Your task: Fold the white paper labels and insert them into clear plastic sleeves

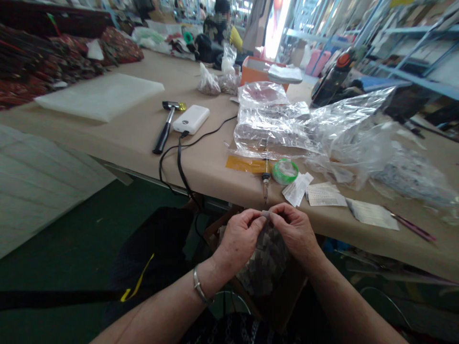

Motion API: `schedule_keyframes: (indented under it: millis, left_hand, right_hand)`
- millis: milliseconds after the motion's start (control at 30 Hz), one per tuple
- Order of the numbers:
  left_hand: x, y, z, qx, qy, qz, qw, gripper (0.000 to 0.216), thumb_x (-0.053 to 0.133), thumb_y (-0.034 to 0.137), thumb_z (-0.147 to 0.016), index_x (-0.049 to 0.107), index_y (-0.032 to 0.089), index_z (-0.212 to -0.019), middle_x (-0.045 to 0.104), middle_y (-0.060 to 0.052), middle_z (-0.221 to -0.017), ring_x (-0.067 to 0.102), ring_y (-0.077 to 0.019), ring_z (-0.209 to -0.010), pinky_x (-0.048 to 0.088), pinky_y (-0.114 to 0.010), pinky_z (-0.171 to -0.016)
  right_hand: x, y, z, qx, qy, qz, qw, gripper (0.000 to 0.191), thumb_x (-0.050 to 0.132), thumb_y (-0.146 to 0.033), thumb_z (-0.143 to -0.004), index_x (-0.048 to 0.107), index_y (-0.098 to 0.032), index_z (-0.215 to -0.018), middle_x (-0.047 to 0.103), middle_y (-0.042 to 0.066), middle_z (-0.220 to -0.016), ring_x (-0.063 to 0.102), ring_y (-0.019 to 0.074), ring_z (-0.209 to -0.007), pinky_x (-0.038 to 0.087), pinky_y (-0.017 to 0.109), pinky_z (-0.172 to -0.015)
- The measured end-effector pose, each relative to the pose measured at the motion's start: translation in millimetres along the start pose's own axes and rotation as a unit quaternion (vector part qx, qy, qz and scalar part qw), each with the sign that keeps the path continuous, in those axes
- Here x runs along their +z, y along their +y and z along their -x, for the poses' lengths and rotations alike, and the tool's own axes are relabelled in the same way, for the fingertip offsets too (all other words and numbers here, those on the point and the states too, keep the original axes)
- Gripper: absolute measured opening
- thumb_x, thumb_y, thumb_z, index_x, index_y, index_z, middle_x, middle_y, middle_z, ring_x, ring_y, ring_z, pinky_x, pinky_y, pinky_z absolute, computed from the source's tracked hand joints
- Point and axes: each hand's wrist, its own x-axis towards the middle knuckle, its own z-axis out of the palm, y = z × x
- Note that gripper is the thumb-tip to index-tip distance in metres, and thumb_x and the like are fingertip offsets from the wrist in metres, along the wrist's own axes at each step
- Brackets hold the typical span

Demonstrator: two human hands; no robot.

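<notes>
My left hand point(239, 237) and my right hand point(294, 229) meet in front of the table edge, fingertips pinched together on one small grey label point(265, 214). Below the hands, on my lap, lies a heap of similar small grey labels point(263, 265). A metal bracelet point(199, 286) sits on my left wrist. Just beyond the fingertips, at the table's near edge, lies a soldering-iron-like tool point(266, 179) beside a green tape roll point(285, 171).
The tan table point(136, 129) carries a black hammer point(164, 130), a white power bank point(191, 119) with a black cable, crumpled clear plastic bags point(304, 124), paper slips point(324, 195), an orange box point(256, 71) and a white foam sheet point(100, 95). Patterned fabric is piled far left. A person sits far back.
</notes>
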Motion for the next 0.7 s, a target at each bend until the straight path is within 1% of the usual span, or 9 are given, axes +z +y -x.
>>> schedule_keyframes:
  millis: [133,267,400,700]
  left_hand:
    - [-3.2,6.7,-6.5,0.059,0.039,-0.074,0.995,0.019,0.053,0.030,-0.083,0.065,0.016,-0.082,0.065,-0.001,-0.075,0.055,-0.0132,-0.070,0.043,-0.022,-0.065]
    - [-4.2,8.7,-12.1,0.100,0.055,-0.123,0.986,0.018,0.051,0.029,-0.084,0.064,0.017,-0.081,0.064,0.000,-0.073,0.055,-0.0124,-0.068,0.042,-0.021,-0.064]
    - [-4.1,6.7,-15.9,0.109,0.062,-0.142,0.982,0.018,0.050,0.027,-0.085,0.063,0.017,-0.079,0.063,0.000,-0.072,0.055,-0.0116,-0.067,0.041,-0.021,-0.064]
    - [-4.3,5.2,-18.7,0.110,0.064,-0.147,0.981,0.018,0.049,0.027,-0.085,0.063,0.017,-0.078,0.063,0.001,-0.071,0.054,-0.0112,-0.066,0.041,-0.020,-0.064]
  right_hand:
    - [2.0,-2.3,-5.5,-0.022,0.011,0.026,0.999,0.012,0.057,-0.028,-0.074,0.059,-0.017,-0.071,0.053,-0.003,-0.061,0.046,0.0104,-0.056,0.038,0.021,-0.053]
    - [3.8,-3.3,-7.8,-0.044,0.014,0.038,0.998,0.011,0.056,-0.027,-0.076,0.059,-0.017,-0.072,0.054,-0.002,-0.062,0.047,0.0108,-0.058,0.039,0.021,-0.054]
    - [4.6,-0.5,-8.6,-0.055,0.022,0.046,0.997,0.010,0.055,-0.026,-0.076,0.059,-0.018,-0.073,0.055,-0.002,-0.064,0.048,0.0110,-0.059,0.039,0.022,-0.056]
    - [5.2,3.6,-11.7,-0.066,0.032,0.059,0.996,0.008,0.054,-0.025,-0.077,0.058,-0.018,-0.073,0.053,-0.004,-0.062,0.047,0.0105,-0.057,0.038,0.021,-0.055]
